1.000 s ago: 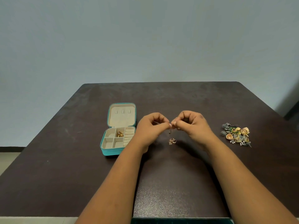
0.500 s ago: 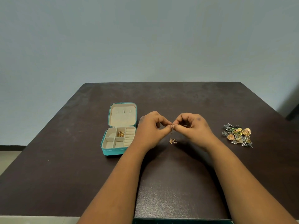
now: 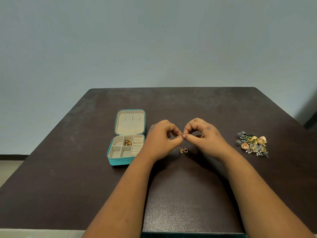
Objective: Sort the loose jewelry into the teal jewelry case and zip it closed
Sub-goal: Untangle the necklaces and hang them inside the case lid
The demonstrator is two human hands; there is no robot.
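Hands: left hand [image 3: 162, 140] and right hand [image 3: 204, 136] meet fingertip to fingertip, both pinching one tiny piece [image 3: 182, 135].
Earring [image 3: 183, 150]: on the table [image 3: 188, 194], just below the hands.
Case [image 3: 126, 148]: open, left of them.
Pile [image 3: 253, 143]: well right.

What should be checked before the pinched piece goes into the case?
1. Case open, lid back: ok.
2. Free compartments: ok; only one holds a gold piece.
3. Left hand and right hand pinch a tiny item together: ok; what it is, cannot tell.
4. Item fastened or untangled: cannot tell, too small.
5. Path to case clear: ok; the left hand sits between, nothing else.
6. Jewelry left on table: not ok; a small earring below the hands and a pile at right remain.
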